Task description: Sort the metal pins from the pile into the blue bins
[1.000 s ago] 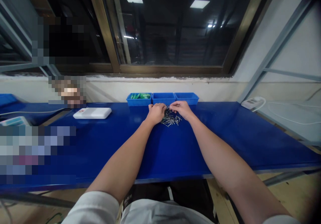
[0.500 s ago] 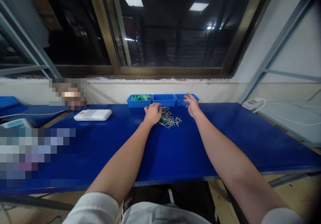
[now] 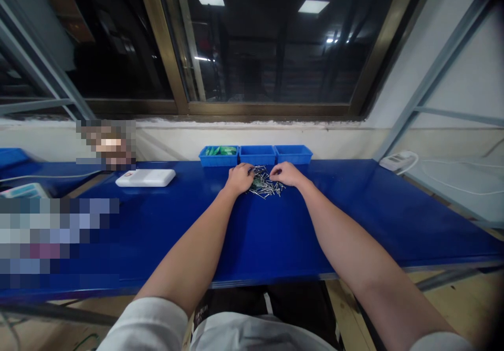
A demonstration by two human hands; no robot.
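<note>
Blue table (image 3: 271, 235), row of blue bins (image 3: 257, 160) at its back edge; two-handed picking, by appearance.
Left hand (image 3: 239, 178) curled over the heap's left edge, right hand (image 3: 286, 174) at its right, thumb and forefinger drawn close; cannot tell whether either grips a piece. Heap of slender metal pieces (image 3: 268, 187) lies between them, before the bins, dark green patch (image 3: 256, 184) within. Next move judged to need a fine fingertip pinch.

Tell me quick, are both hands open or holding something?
Left hand: curled at the metal pieces; can't tell if it holds any.
Right hand: bent inward at their right side; can't tell if it holds one.
</note>
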